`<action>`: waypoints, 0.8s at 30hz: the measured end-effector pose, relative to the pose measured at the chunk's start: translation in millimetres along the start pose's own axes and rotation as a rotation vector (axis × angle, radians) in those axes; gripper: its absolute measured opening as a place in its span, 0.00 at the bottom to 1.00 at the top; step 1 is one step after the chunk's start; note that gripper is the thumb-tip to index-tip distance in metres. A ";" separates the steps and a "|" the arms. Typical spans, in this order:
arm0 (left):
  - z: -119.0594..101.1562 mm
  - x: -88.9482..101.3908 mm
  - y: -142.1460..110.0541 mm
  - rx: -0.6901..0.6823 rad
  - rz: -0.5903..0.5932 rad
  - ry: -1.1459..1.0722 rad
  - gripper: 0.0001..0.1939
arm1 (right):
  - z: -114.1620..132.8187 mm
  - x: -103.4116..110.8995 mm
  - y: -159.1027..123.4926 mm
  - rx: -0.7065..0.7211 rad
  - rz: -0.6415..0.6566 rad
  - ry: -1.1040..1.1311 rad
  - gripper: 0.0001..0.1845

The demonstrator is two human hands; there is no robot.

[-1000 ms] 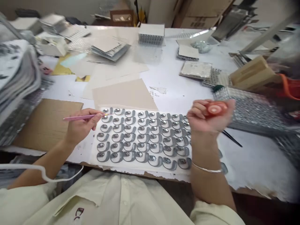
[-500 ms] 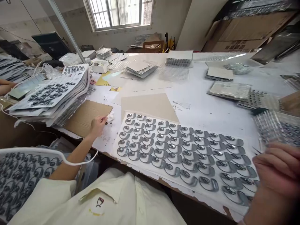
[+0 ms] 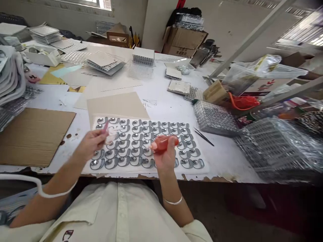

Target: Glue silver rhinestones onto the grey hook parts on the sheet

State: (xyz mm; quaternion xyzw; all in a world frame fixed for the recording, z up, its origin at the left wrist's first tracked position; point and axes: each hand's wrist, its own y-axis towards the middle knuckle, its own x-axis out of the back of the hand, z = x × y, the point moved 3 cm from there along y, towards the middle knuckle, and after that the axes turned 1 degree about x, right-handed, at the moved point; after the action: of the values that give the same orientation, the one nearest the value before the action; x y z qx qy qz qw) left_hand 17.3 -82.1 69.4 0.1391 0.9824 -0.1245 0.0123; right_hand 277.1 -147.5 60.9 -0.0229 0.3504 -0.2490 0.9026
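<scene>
A white sheet [image 3: 202, 168] covered with rows of grey curved pieces, each with a shiny stone [image 3: 141, 132], lies on the white table in front of me. My left hand [image 3: 92, 143] is closed on pink tweezers [image 3: 106, 127] and a small white wad [image 3: 111, 137], held over the sheet's left part. My right hand [image 3: 165, 154] is wrapped round an orange-red squeeze bottle [image 3: 163, 143], its pale tip pointing left over the sheet's middle.
A brown cardboard panel [image 3: 32, 134] lies at the left. Clear plastic trays [image 3: 214, 117] and a bigger stack [image 3: 277, 148] stand at the right, with dark tweezers [image 3: 204, 136] beside the sheet. Sheet stacks [image 3: 10, 77], boxes and cartons crowd the far table.
The view swung back to the sheet. My left hand came from the cardboard's edge to over the sheet with the white wad. My right hand brought the bottle from the far right to the middle.
</scene>
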 end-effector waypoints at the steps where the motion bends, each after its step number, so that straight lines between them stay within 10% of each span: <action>1: 2.0 -17.4 -2.7 0.059 0.082 -0.034 0.20 | -5.1 -6.6 -4.5 -0.016 0.012 0.013 0.30; 7: 11.9 -63.1 -13.6 0.178 0.244 -0.078 0.26 | -22.3 -21.6 -13.2 0.044 0.038 0.031 0.24; 24: 4.3 -62.5 -29.4 0.035 0.255 0.266 0.17 | -43.9 -23.5 -35.2 0.240 0.014 -0.119 0.22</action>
State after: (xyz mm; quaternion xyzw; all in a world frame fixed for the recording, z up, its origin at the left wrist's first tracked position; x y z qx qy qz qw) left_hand 69.2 -127.4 76.0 0.2779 0.9475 -0.1193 -0.1043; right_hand 218.8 -161.5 49.9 0.0729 0.2641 -0.2808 0.9198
